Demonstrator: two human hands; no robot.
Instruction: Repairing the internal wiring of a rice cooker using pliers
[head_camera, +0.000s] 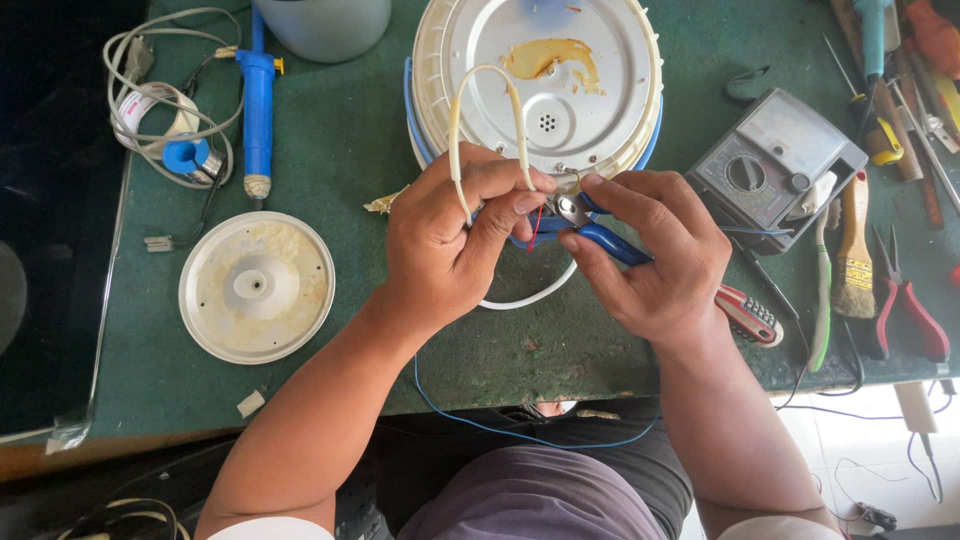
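Left hand (450, 245) pinches a looped cream sleeved wire (487, 110) plus a thin red wire (535, 228) just in front of the upturned white round appliance base (540, 85) on the green bench; right hand (650, 255) is clamped on blue-handled pliers (590, 225), whose tip meets the wire end at a small metal terminal. Wire looks light, springy and soft, probably easy to nick. Best held close to the end; pliers rigid, gripped by the handles.

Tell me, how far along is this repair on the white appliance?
Done: the round white plate is off and lies apart from the upturned white appliance. In hand: the left hand pinches a looped cream wire while the right hand works blue-handled pliers at its end. Left: the plate is not back on, and the meter sits untouched.
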